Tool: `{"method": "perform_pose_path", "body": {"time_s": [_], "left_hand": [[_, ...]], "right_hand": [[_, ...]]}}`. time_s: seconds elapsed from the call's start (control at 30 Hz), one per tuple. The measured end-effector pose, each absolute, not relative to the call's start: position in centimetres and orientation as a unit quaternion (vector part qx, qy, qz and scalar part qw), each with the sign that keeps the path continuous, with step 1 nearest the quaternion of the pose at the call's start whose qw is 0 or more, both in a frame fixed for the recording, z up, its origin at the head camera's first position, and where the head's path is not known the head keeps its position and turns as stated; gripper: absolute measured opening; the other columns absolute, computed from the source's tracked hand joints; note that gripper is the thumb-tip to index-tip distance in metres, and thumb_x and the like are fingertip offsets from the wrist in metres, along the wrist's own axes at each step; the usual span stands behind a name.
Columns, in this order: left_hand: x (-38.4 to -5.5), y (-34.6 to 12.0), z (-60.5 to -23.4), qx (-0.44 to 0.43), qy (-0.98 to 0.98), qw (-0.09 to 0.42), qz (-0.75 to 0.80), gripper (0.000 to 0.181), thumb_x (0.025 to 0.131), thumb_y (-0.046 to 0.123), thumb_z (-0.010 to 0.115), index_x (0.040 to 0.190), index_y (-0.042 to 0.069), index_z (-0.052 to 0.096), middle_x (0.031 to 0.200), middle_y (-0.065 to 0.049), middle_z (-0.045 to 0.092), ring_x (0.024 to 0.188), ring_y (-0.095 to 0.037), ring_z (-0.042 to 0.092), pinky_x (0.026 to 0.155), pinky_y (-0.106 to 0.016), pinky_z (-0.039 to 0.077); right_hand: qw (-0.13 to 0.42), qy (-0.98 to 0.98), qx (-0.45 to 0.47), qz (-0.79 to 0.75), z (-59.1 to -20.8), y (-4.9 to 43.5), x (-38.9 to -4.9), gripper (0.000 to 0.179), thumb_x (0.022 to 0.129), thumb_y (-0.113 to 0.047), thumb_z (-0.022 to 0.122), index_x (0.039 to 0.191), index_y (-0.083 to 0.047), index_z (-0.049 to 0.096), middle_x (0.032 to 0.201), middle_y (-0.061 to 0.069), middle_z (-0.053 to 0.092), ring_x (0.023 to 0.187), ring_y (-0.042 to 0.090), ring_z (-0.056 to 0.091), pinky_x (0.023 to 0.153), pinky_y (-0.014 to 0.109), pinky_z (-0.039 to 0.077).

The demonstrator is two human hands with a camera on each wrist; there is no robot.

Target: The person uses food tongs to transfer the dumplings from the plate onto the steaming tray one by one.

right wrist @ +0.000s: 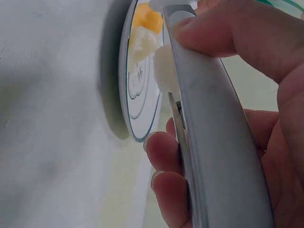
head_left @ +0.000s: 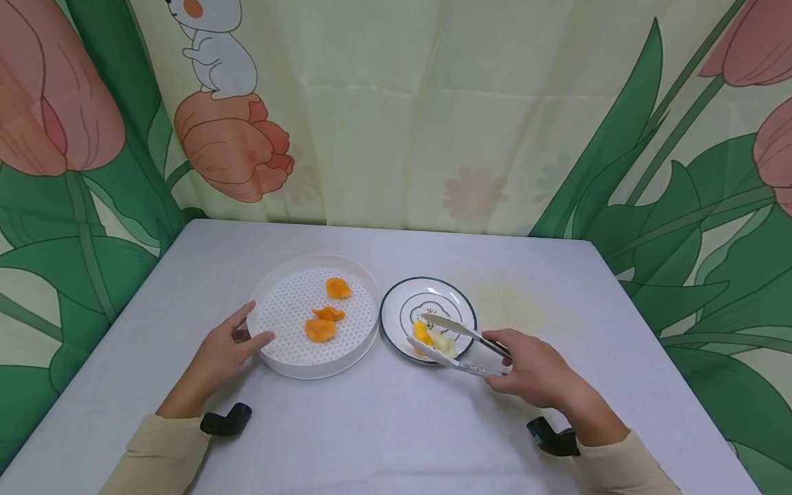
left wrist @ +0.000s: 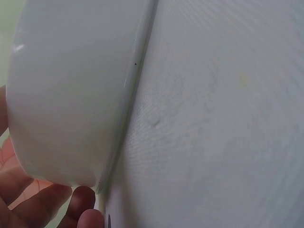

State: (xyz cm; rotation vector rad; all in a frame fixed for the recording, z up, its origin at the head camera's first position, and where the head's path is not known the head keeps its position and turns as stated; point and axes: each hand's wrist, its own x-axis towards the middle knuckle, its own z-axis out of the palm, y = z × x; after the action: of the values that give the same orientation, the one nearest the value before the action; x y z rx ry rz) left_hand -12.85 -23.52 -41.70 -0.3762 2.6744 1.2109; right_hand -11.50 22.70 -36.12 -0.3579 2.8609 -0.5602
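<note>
My left hand (head_left: 221,354) holds the near left side of a round white perforated tray (head_left: 287,354), thumb at the rim and fingers along its outer wall (left wrist: 71,95). Three thin orange food pieces (head_left: 320,330) lie inside it. A pair of metal tongs (head_left: 454,364) is gripped by my right hand (head_left: 535,368), with the thumb along one arm in the right wrist view. The tong arms are spread over a white plate (head_left: 396,309), one to each side of a yellow piece (head_left: 423,333) and a pale, whitish piece (head_left: 444,345) lying on it.
The plate has a dark rim line and printed characters, and stands right of the tray. Both rest on a white tablecloth (head_left: 346,440) with a faint yellowish stain (head_left: 513,302) behind the plate. A floral curtain (head_left: 396,137) hangs behind the table.
</note>
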Motion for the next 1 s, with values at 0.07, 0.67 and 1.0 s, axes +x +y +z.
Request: {"method": "perform_pose_path", "body": {"time_s": [0.07,0.67,1.0], "left_hand": [[-12.9,-23.5,-41.7,-0.129,0.900,0.090,0.407,0.093,0.094,0.044,0.068,0.161,0.011,0.013,0.147,-0.034,0.036,0.122,-0.047,0.042,0.100,-0.058,0.046],[-13.0,-23.6,-41.9,-0.127,0.900,0.091,0.408,0.093,0.094,0.045,0.068,0.161,0.012,0.013,0.148,-0.033,0.035,0.121,-0.046,0.042,0.100,-0.059,0.046],[-13.0,-23.7,-41.9,-0.127,0.898,0.096,0.409,0.094,0.094,0.045,0.068,0.162,0.012,0.012,0.152,-0.033,0.031,0.125,-0.048,0.041,0.101,-0.060,0.044]], "right_hand": [[0.105,0.969,-0.122,-0.188,-36.1,22.7,-11.5,0.065,0.077,-0.023,0.082,0.136,-0.008,0.060,0.112,0.006,0.063,0.085,0.018,0.057,0.064,0.033,0.048],[0.103,0.964,-0.147,-0.198,-37.0,22.2,-12.7,0.058,0.080,-0.018,0.076,0.135,-0.005,0.061,0.110,0.006,0.064,0.082,0.017,0.056,0.067,0.033,0.048],[0.084,0.963,-0.134,-0.217,-37.4,21.8,-12.9,0.059,0.083,-0.020,0.077,0.137,-0.007,0.058,0.102,0.004,0.062,0.083,0.018,0.055,0.066,0.032,0.047]]}}
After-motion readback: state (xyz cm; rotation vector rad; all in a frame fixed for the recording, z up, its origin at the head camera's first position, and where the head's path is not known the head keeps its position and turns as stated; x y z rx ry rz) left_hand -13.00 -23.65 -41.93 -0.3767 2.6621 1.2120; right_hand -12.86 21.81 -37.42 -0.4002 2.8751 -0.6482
